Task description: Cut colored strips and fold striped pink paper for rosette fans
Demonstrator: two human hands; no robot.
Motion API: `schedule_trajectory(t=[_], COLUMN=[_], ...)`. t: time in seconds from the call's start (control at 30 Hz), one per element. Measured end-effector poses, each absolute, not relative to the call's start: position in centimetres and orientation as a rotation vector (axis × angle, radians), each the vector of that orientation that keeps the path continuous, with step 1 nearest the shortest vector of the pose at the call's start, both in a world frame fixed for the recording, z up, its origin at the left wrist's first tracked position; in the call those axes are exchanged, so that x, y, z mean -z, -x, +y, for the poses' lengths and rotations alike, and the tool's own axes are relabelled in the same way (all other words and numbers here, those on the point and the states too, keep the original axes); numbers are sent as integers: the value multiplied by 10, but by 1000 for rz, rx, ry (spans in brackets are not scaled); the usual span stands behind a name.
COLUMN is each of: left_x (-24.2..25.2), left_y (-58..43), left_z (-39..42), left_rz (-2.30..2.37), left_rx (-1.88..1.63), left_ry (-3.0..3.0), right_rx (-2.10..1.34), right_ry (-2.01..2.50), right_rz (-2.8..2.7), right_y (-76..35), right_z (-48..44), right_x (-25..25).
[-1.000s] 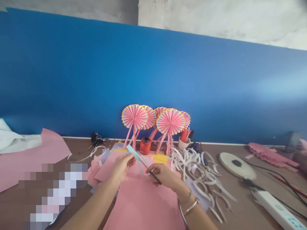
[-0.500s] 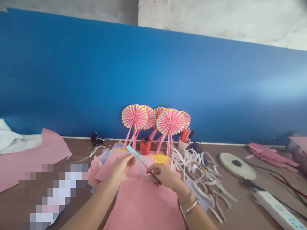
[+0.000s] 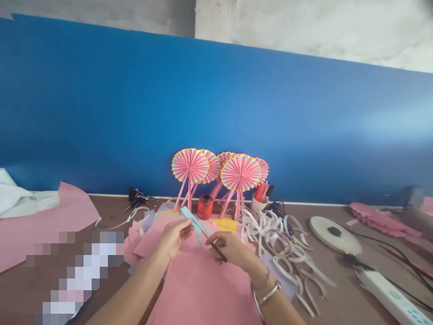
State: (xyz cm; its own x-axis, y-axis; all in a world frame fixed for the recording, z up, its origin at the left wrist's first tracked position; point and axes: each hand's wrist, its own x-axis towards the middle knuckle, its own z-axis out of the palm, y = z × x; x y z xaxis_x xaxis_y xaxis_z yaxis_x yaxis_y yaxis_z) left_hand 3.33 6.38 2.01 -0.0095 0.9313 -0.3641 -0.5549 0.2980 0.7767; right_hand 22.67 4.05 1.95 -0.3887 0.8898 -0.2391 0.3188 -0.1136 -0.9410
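My left hand (image 3: 177,237) pinches a light blue paper strip (image 3: 188,214), which slants down to the right with a narrow piece hanging below. In my right hand (image 3: 228,248) is a pair of scissors (image 3: 219,253) with dark handles; the thin blades point up and left at the strip. My fingers hide part of the scissors and how far the blades are apart. Both hands are above stacked pink paper sheets (image 3: 203,289). Yellow paper pieces (image 3: 226,223) lie just beyond my right hand.
Folded pink paper fans (image 3: 190,166) stand behind the hands, near a red spool (image 3: 204,207) and a white cup of tools (image 3: 259,204). Curled white strips (image 3: 280,239) crowd the right side, before a round cream-coloured disc (image 3: 334,234) and a power strip (image 3: 394,293). A blue panel (image 3: 216,99) rises behind.
My left hand has shifted slightly to the right, and the blue strip has slid a little further along the scissors. The right hand has barely moved.
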Motion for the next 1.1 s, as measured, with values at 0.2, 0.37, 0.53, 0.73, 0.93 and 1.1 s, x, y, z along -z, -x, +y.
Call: schedule_trajectory(t=[0.2, 0.37, 0.53, 0.73, 0.93, 1.1], left_x=[-21, -20, -19, -19, -17, -15], left_y=[-33, -34, -36, -36, -34, -33], left_z=[65, 65, 63, 62, 65, 66], left_rz=[1013, 1025, 1028, 1015, 994, 1003], left_rx=[-1239, -1218, -1196, -1189, -1198, -1223], left_ry=[-485, -506, -535, -552, -559, -561], right_rx=[-1493, -1517, -1507, -1505, -1499, -1519], right_ry=[1339, 1332, 1331, 1338, 1357, 1371], right_rz=[-1693, -1684, -1678, -1660, -1664, -1665], right_y=[-227, -227, -225, -225, -225, -225], right_z=[41, 41, 42, 41, 40, 40], right_x=[-18, -18, -15, -19, -22, -21])
